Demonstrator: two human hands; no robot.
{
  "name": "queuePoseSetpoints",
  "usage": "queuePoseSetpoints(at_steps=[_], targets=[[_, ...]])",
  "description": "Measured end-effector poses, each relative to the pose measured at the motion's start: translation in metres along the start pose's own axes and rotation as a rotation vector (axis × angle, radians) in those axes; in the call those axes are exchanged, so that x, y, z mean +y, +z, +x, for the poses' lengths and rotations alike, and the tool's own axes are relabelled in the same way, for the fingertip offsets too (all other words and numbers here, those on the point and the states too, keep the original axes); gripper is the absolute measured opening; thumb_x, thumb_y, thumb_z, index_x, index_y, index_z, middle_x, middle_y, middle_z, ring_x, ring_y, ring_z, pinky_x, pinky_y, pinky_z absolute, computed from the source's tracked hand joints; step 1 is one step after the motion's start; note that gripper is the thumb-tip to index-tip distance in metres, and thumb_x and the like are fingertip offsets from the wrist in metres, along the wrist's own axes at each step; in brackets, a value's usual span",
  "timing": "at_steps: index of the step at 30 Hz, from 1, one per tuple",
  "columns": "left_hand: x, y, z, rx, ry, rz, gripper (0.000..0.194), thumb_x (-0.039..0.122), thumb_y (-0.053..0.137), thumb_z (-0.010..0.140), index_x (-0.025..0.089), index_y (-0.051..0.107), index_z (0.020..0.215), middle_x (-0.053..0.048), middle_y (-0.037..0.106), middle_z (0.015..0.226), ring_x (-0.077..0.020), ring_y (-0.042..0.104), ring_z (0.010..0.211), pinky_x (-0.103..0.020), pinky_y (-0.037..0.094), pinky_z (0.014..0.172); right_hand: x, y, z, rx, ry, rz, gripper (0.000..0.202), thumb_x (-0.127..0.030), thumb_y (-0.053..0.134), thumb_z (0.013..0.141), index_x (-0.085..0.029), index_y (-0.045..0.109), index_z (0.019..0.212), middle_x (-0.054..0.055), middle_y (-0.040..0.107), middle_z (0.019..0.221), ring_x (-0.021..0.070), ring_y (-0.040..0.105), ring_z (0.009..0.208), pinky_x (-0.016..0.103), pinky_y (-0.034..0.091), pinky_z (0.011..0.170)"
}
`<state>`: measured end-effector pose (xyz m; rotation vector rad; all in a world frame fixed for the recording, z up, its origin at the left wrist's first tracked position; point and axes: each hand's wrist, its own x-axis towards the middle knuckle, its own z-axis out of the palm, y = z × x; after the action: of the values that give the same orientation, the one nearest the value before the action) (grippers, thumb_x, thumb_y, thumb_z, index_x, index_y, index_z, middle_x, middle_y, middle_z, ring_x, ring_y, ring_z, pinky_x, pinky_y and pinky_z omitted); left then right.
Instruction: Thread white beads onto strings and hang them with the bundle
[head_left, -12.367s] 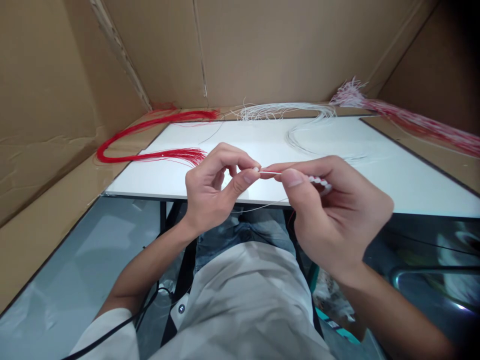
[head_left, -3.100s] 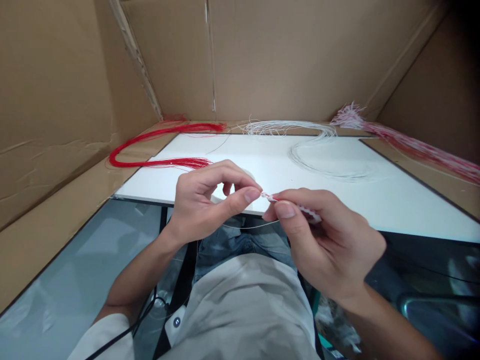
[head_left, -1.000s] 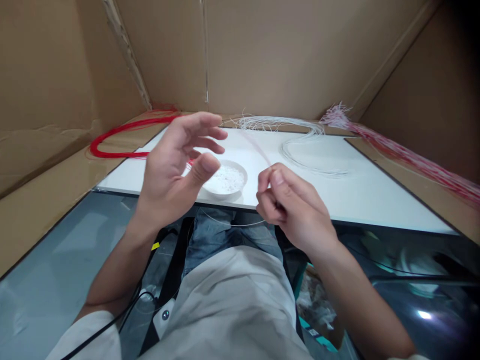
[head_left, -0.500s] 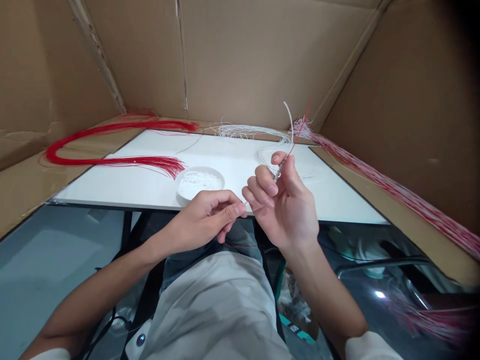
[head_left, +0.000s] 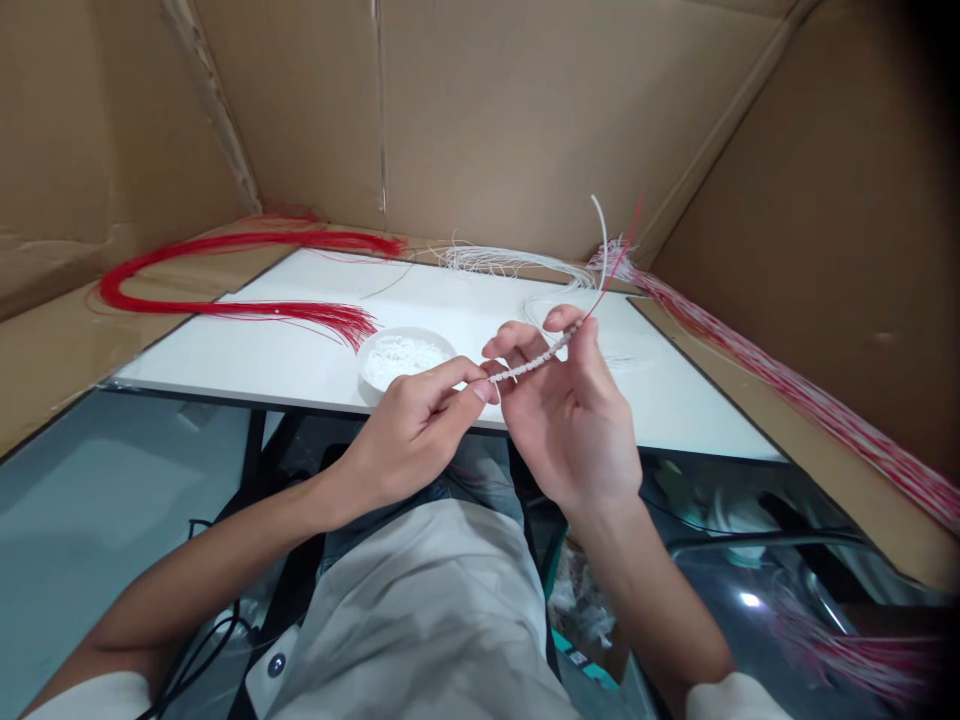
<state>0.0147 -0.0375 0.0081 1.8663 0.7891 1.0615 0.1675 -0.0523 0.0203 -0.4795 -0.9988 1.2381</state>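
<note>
Between my hands stretches a wire pair [head_left: 534, 362], covered in a row of small whitish bead-like pieces. Thumb and fingers of my left hand [head_left: 424, 415] pinch its lower end, where a short white tail pokes out. My right hand [head_left: 581, 410], palm turned up, pinches the upper end between thumb and index finger, its other fingers loosely curled behind. Above that pinch a white wire end [head_left: 602, 235] and a red wire end [head_left: 630, 235] stick up and spread apart. Just behind my left hand stands a round white dish [head_left: 367, 385] of small white pieces.
A curved bundle of red wires [head_left: 150, 270] lies at the left of the white board [head_left: 300, 365]. White wires [head_left: 517, 265] rest at the back. Mixed red and white wires [head_left: 795, 380] run along the right edge. Cardboard walls [head_left: 570, 110] enclose the back and sides.
The beaded stretch, mostly hidden in my right hand before, now lies exposed between both hands. My left hand has moved up to pinch its lower end, and the right fingers have opened slightly.
</note>
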Motion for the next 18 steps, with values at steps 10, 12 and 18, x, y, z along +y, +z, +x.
queuePoseSetpoints(at_steps=[10, 12, 18], targets=[[0.0, -0.004, -0.001, 0.193, 0.307, 0.151, 0.02, 0.027, 0.057, 0.102, 0.016, 0.071, 0.093, 0.01, 0.039, 0.057, -0.0039, 0.031, 0.049, -0.016, 0.028, 0.046, 0.004, -0.003, -0.005, -0.075, -0.1, -0.218, 0.024, -0.044, 0.079, 0.093, -0.03, 0.078, 0.113, 0.001, 0.081, 0.118, 0.0176, 0.076, 0.104, 0.032, 0.063, 0.094], [0.0, -0.006, -0.002, 0.24, 0.375, 0.21, 0.019, 0.025, 0.057, 0.102, 0.015, 0.072, 0.096, 0.009, 0.042, 0.058, -0.0038, 0.033, 0.049, -0.016, 0.03, 0.047, 0.006, -0.001, -0.008, -0.085, -0.157, -0.287, 0.015, -0.025, 0.083, 0.09, -0.028, 0.081, 0.104, 0.0, 0.083, 0.111, 0.0157, 0.077, 0.102, 0.029, 0.063, 0.095], [0.0, -0.006, -0.005, 0.271, 0.479, 0.307, 0.017, 0.018, 0.058, 0.1, 0.012, 0.072, 0.094, 0.009, 0.044, 0.058, -0.0031, 0.036, 0.049, -0.015, 0.033, 0.048, 0.007, 0.005, -0.011, -0.016, -0.262, -0.386, 0.018, -0.008, 0.08, 0.087, -0.025, 0.083, 0.09, -0.003, 0.085, 0.1, 0.0113, 0.08, 0.095, 0.021, 0.065, 0.088]])
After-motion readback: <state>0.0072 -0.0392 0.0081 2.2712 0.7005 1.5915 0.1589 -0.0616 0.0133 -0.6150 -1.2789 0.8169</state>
